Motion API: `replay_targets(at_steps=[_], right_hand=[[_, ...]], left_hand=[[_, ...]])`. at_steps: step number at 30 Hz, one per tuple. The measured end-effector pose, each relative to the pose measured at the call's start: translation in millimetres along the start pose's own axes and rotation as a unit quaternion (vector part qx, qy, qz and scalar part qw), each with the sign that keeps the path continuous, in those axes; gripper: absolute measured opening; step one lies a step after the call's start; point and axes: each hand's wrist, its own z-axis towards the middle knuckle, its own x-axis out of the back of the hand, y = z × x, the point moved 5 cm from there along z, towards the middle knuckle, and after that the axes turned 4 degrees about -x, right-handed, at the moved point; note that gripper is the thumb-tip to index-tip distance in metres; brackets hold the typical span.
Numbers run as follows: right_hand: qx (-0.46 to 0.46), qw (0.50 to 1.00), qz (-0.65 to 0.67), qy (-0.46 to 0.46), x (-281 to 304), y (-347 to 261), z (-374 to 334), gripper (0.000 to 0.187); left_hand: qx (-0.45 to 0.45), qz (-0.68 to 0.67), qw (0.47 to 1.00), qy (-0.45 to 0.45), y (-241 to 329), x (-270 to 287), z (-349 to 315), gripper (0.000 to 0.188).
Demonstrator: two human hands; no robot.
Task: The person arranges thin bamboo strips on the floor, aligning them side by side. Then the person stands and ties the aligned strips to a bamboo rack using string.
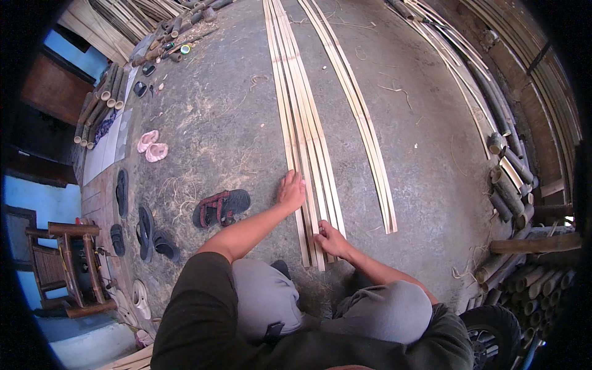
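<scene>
left hand (291, 190) kinda flat on strips (296, 92), mid-frame | right hand (331, 240) apart, pinching one strip (319, 254) lower down

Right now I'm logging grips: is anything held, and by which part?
Right hand: seemingly a pale strip, near its closest end. Left hand: touching strips, grip unclear.

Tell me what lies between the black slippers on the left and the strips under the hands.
The head view shows red-strapped black sandals there, pale shavings beside them on the floor; the left forearm crosses nearer the strips.
</scene>
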Motion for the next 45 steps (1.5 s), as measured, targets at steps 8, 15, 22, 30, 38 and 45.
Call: replay_targets(at_steps=[8,15,22,30,38,45], right_hand=[[-0.036,0.998,0.037,-0.047,-11.6,13.5,-0.6,0.04],[-0.012,0.998,-0.061,0.027,-1.9,9.2,11.4,0.039],[-0.023,0.989,-0.145,0.035,1.9,4.8,12.0,0.048],[0.039,0.982,-0.172,0.068,-0.8,0.2,12.0,0.074],[0.074,0.962,-0.256,0.067,-7.8,0.8,19.9,0.073],[0.078,0.939,-0.331,0.056,0.5,-1.3,23.4,0.067]], left_hand=[[-0.027,0.104,0.97,-0.217,8.9,12.3,-11.5,0.072],[-0.084,0.1,0.967,-0.221,1.8,16.1,-12.9,0.072],[-0.118,0.044,0.972,-0.2,-0.3,16.5,-15.0,0.068],[-0.177,0.077,0.965,-0.175,1.2,15.4,-23.7,0.066],[-0.193,0.071,0.963,-0.173,3.7,23.3,-31.9,0.063],[-0.226,0.148,0.94,-0.209,12.3,13.8,-29.0,0.059]])
